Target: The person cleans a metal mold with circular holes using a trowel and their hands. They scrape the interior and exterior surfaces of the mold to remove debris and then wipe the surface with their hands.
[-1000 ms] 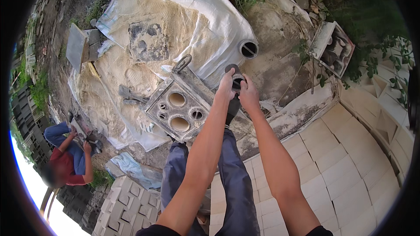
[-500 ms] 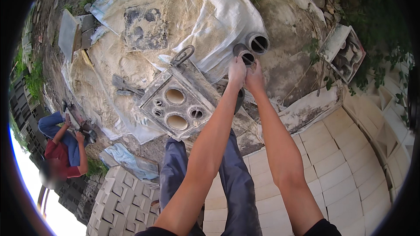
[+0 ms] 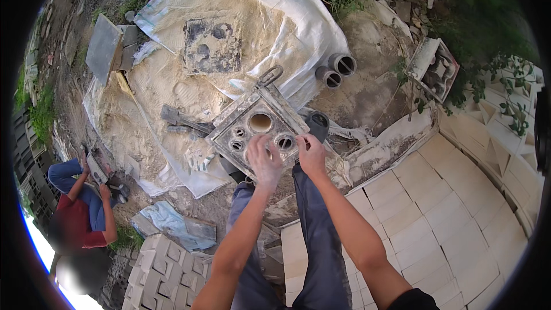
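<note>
A square grey metal mould (image 3: pixel 259 128) with several round holes lies tilted on the ground in front of my legs. My left hand (image 3: pixel 264 163), dusty and with fingers spread, hovers over the mould's near side and holds nothing. Just to its right, my right hand (image 3: pixel 311 155) is at the mould's near right edge with fingers loosely bent and nothing in them. Two short grey pipe pieces (image 3: pixel 337 70) stand side by side on the dirt beyond the mould, apart from both hands.
A white tarp (image 3: pixel 298 17) carries a sand heap, a dark square slab (image 3: pixel 211 46) and a trowel (image 3: pixel 181 119). Pale blocks (image 3: pixel 459 212) are laid in rows at right, grey blocks (image 3: pixel 155 275) at lower left. Another person (image 3: pixel 77 206) crouches at left. A crate (image 3: pixel 433 69) sits near plants.
Both hands were stretched out at the pipe pieces and set one down beside the other. They have since drawn back toward me and now hover over the mould, empty.
</note>
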Tool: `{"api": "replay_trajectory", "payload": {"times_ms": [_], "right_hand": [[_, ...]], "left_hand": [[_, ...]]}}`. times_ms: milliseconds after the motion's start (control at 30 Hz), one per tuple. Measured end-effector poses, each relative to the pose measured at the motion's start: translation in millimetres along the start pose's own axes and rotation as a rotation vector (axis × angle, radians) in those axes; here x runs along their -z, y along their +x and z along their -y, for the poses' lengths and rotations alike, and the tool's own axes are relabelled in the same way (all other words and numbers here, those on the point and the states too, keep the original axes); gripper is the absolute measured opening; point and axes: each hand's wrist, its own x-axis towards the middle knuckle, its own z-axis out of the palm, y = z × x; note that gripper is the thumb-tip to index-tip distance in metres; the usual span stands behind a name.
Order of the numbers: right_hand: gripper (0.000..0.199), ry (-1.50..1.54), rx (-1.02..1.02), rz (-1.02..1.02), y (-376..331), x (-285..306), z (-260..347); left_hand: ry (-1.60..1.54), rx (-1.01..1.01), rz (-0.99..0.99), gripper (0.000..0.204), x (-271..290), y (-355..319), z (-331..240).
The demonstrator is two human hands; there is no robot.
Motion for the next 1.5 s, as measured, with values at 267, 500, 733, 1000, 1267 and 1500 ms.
{"api": "replay_trajectory", "payload": {"times_ms": [267,500,733,1000,1267,1500], "right_hand": [[0.031,0.032,-0.383,-0.184,-19.0,-62.6,-19.8],[0.043,0.584,-0.604,-0.158,-33.8,-75.1,26.9],[0.029,0.226,-0.63,-0.025,-9.0,-73.0,17.4],[0.023,0.23,-0.523,-0.366,-7.6,-96.5,-16.0],[0.033,-0.043,-0.6,-0.169,-13.7,-76.8,38.6],[0.029,-0.179,-0.539,-0.152,-11.1,-78.5,19.0]], "left_hand": [[0.145,-0.124,-0.038,0.061,-1.1,50.3,35.9],[0.17,-0.332,0.108,0.071,-3.8,73.5,48.3],[0.243,-0.358,0.205,0.079,-15.5,66.9,50.1],[0.332,-0.254,0.178,0.076,-37.6,63.2,36.5],[0.403,-0.225,0.186,0.077,-32.8,63.8,49.2],[0.421,-0.224,0.143,0.081,-42.5,62.9,45.0]]}}
